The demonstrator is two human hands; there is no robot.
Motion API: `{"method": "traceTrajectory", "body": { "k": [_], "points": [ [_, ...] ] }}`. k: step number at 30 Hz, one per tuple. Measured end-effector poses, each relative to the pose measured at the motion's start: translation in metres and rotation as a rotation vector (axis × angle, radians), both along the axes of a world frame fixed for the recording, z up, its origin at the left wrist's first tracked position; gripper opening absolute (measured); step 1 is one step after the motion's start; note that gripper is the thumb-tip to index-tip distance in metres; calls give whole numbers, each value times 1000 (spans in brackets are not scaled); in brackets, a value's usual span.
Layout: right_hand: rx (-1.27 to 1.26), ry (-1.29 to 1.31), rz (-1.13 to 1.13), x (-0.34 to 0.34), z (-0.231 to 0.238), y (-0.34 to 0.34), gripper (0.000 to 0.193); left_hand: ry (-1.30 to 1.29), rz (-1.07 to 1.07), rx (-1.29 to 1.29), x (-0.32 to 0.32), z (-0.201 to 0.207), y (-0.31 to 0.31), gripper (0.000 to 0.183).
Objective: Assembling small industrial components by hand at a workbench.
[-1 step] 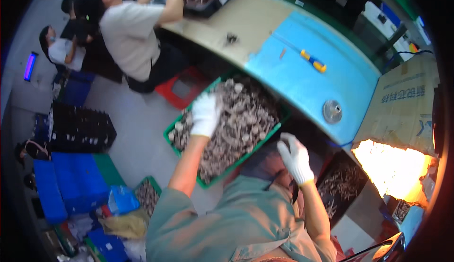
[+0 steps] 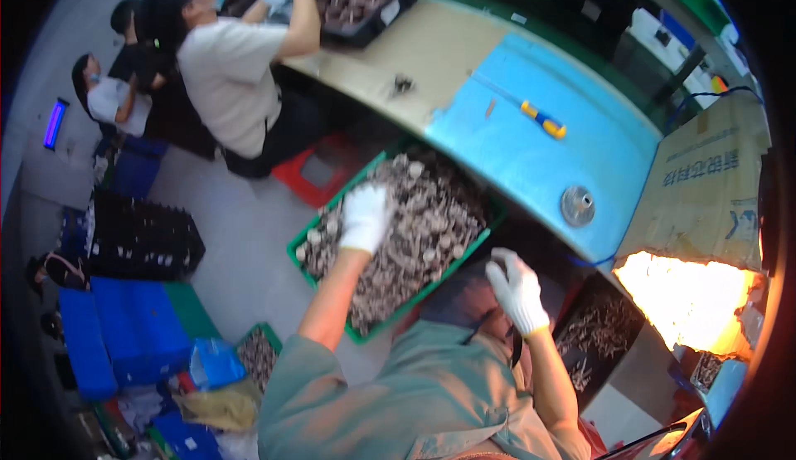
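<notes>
My left hand [image 2: 365, 216], in a white glove, reaches into a green crate [image 2: 393, 325] heaped with small grey-brown parts [image 2: 414, 240] and some pale round pieces. Its fingertips are blurred against the heap, so whether they grip a part does not show. Over my lap, beside the crate's right side, hovers my right hand [image 2: 518, 291], also gloved in white. Its fingers are loosely bent and apart from the thumb, with nothing seen between them.
A workbench with a blue mat [image 2: 547, 99] runs along the right, bearing a screwdriver [image 2: 543, 120] and a round metal piece [image 2: 578, 205]. A cardboard box [image 2: 705, 186] stands above a bright glow. At upper left a co-worker [image 2: 236, 70] sits near a red stool [image 2: 311, 180].
My left hand has shifted slightly over the parts in the crate. My right hand stays almost in place; the whole view has tilted a little.
</notes>
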State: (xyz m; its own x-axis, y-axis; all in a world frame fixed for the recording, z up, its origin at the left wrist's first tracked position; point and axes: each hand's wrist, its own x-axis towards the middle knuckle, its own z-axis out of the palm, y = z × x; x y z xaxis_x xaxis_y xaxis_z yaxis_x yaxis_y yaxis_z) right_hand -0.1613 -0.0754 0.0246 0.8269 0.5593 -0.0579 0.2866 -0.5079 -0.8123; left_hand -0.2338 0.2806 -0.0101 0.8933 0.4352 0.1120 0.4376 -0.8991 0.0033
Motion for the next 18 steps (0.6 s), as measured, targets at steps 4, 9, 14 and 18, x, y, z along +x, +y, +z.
{"method": "traceTrajectory", "body": {
  "k": [4,9,14,18],
  "points": [
    [-54,167,-160,-10,-6,-36,37,-49,-57,17,4,-17,-31,32],
    [-38,115,-368,-6,-10,-106,38,-316,-309,30,57,7,-90,44],
    [-40,76,-440,-16,-12,-144,37,-508,-571,-533,98,75,-177,32],
    [-58,76,-510,-21,15,-204,34,-525,-670,-725,188,64,-243,28]
  ]
}}
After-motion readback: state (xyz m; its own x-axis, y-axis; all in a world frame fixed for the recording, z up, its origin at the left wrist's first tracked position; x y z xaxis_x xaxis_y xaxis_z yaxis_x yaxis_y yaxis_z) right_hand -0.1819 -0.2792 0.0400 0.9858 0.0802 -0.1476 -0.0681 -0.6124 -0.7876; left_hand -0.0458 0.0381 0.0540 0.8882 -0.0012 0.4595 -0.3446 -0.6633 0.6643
